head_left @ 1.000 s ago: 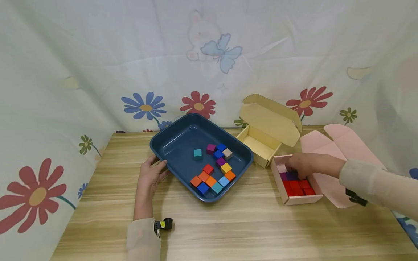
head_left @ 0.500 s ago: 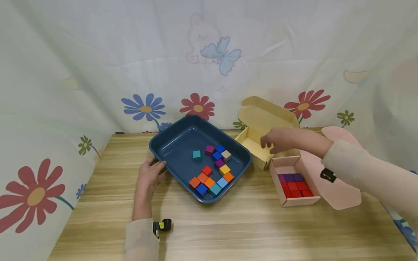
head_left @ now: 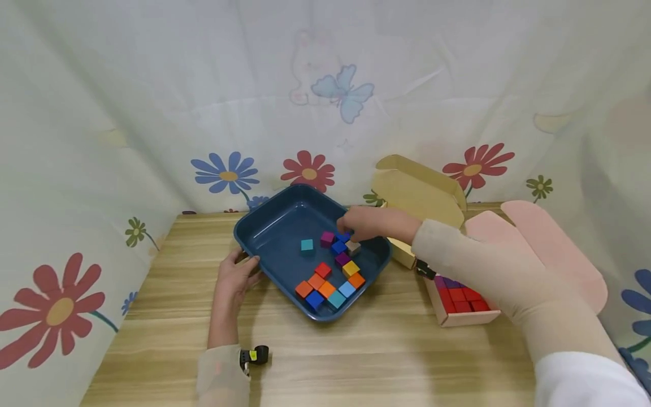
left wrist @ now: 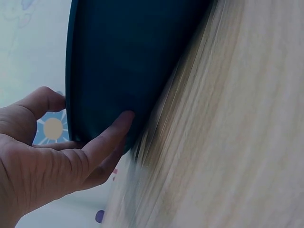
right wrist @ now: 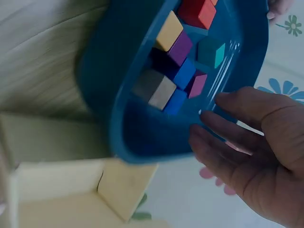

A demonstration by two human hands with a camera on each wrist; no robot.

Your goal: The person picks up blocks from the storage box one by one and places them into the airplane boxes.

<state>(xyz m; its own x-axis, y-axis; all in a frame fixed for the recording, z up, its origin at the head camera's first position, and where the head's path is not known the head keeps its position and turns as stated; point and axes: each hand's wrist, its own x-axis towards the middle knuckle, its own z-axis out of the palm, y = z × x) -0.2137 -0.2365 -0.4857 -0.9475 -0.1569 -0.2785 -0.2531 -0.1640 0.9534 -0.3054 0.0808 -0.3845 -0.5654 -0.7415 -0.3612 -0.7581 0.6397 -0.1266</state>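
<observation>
A dark blue tray (head_left: 274, 265) on the table holds several coloured cubes, mostly at its near and right side. My left hand (head_left: 236, 277) grips the tray's left edge, its thumb at the rim and its fingers (left wrist: 111, 135) against the outer wall. Over the tray's right part hovers my right hand (head_left: 363, 222), near a blue cube (right wrist: 176, 100) and a beige cube (right wrist: 162, 92). In the right wrist view its fingers are spread and hold nothing. A magenta cube (head_left: 328, 239) and a teal cube (head_left: 307, 246) lie close by, left of that hand.
Right of the tray stands an open yellow box (head_left: 404, 252), partly behind my right arm. A pink box (head_left: 470, 319) with rows of red and purple cubes is further right, partly covered by the sleeve. Flowered cloth (head_left: 213, 113) surrounds the wooden table (head_left: 325, 367).
My right hand has come out of the pink box, passed left over the yellow box and arrived above the tray's cubes. My left hand keeps its hold on the tray.
</observation>
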